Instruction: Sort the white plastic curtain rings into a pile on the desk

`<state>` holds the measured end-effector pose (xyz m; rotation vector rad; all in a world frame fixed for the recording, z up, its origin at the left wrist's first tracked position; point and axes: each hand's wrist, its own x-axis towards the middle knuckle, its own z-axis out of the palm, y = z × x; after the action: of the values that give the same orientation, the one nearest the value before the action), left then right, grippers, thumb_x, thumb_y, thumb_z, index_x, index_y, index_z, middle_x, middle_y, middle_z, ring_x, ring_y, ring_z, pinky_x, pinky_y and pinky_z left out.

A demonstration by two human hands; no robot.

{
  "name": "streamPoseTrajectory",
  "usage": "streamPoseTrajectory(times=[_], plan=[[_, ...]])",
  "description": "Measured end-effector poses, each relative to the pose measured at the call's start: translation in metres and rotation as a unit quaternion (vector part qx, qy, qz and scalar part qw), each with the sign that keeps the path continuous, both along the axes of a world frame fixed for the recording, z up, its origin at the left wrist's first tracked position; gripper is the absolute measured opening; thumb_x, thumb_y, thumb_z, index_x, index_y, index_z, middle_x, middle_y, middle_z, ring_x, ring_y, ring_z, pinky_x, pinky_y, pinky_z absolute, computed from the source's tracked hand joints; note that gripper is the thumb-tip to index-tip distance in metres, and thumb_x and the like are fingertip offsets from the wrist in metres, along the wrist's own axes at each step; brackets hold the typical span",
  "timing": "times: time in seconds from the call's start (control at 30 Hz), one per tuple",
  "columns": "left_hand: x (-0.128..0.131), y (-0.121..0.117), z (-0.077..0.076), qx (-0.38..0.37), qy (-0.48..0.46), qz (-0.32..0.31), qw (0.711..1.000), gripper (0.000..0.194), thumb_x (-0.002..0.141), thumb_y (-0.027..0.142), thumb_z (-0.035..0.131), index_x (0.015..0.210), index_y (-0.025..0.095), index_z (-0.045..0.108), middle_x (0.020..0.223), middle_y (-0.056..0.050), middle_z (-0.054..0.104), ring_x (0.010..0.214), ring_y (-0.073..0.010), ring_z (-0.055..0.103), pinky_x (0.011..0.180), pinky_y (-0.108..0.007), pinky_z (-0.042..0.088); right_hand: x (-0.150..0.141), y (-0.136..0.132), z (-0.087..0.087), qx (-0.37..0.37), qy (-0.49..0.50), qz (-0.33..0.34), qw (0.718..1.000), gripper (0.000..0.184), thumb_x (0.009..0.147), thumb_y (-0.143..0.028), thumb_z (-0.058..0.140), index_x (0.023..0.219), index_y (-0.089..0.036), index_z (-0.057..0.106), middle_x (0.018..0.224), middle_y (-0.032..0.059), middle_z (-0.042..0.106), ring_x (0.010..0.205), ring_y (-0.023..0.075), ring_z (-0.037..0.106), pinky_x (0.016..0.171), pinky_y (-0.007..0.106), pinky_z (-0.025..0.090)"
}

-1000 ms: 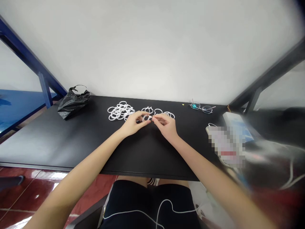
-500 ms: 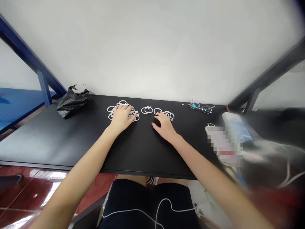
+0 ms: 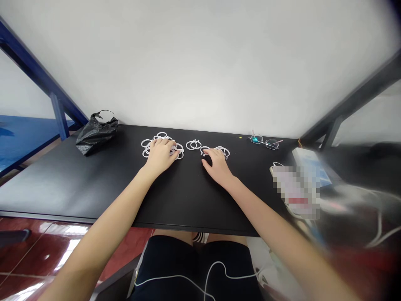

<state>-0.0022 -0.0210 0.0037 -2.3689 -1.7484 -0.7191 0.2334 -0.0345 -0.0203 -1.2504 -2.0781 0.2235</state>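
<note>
My left hand (image 3: 161,154) lies palm down over a pile of white plastic rings (image 3: 146,144), its fingers spread and covering much of the pile. My right hand (image 3: 217,165) is open too, thumb apart from the fingers. Its fingertips rest at an open-ended white ring (image 3: 204,147), beside a small group of similar rings (image 3: 226,151) partly hidden behind the knuckles. Between the hands, a pair of overlapping white rings (image 3: 193,145) with small upright tips lies on the black table (image 3: 184,192).
A black plastic bag (image 3: 97,133) sits at the back left. Eyeglasses (image 3: 265,141) lie near the wall at right. Nearer on that side are a phone-like item (image 3: 293,192), blurred out, and a white box (image 3: 310,165). A white cable (image 3: 175,276) crosses my lap.
Both hands have let go of a white ring held between them. My left hand moved left onto the pile. At my right fingertips, the open-ended ring shifted slightly left and nearer.
</note>
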Motion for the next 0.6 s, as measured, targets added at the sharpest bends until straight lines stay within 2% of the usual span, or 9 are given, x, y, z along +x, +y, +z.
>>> streamPoseTrajectory(times=[0.17,0.33,0.43,0.53,0.6], plan=[[0.000,0.000,-0.002,0.003,0.011,-0.002,1.000,0.030,0.090,0.037,0.051,0.106,0.017,0.067,0.107,-0.013,0.068,0.106,-0.0327,0.057,0.103,-0.050,0.033,0.000,0.001,0.002,0.002,0.022,0.038,0.999,0.021,0.081,-0.010,0.058,0.096,-0.021,0.068,0.090,0.0060,0.072,0.091,0.0255,0.062,0.092,0.045,0.044],[0.000,0.001,-0.001,0.006,-0.008,-0.008,1.000,0.027,0.090,0.036,0.052,0.104,0.019,0.066,0.106,-0.012,0.068,0.105,-0.0318,0.057,0.102,-0.050,0.033,-0.003,-0.003,0.005,-0.008,0.036,0.079,0.996,0.015,0.083,-0.012,0.059,0.091,-0.021,0.068,0.087,0.0052,0.071,0.083,0.0221,0.064,0.091,0.044,0.044],[0.008,-0.003,0.004,0.019,-0.086,-0.056,0.995,0.024,0.090,0.034,0.053,0.103,0.019,0.066,0.108,-0.010,0.067,0.107,-0.0283,0.058,0.102,-0.047,0.036,-0.006,-0.007,0.009,0.009,0.088,0.082,0.993,0.011,0.086,-0.018,0.059,0.090,-0.022,0.069,0.082,0.0036,0.069,0.076,0.0194,0.062,0.080,0.037,0.048],[0.020,-0.014,0.012,0.059,-0.185,-0.109,0.975,0.022,0.089,0.032,0.055,0.104,0.019,0.064,0.120,-0.010,0.063,0.115,-0.0257,0.054,0.104,-0.044,0.038,-0.008,-0.010,0.013,0.027,0.152,0.072,0.985,0.012,0.088,-0.024,0.058,0.092,-0.023,0.069,0.078,0.0016,0.065,0.061,0.0146,0.055,0.066,0.032,0.049],[0.027,-0.021,0.016,0.047,-0.224,-0.164,0.960,0.025,0.089,0.031,0.057,0.110,0.020,0.062,0.125,-0.010,0.060,0.120,-0.0253,0.052,0.106,-0.044,0.038,-0.009,-0.011,0.014,0.040,0.183,0.076,0.979,0.013,0.089,-0.027,0.057,0.093,-0.024,0.069,0.075,0.0010,0.063,0.058,0.0135,0.052,0.063,0.031,0.050]])
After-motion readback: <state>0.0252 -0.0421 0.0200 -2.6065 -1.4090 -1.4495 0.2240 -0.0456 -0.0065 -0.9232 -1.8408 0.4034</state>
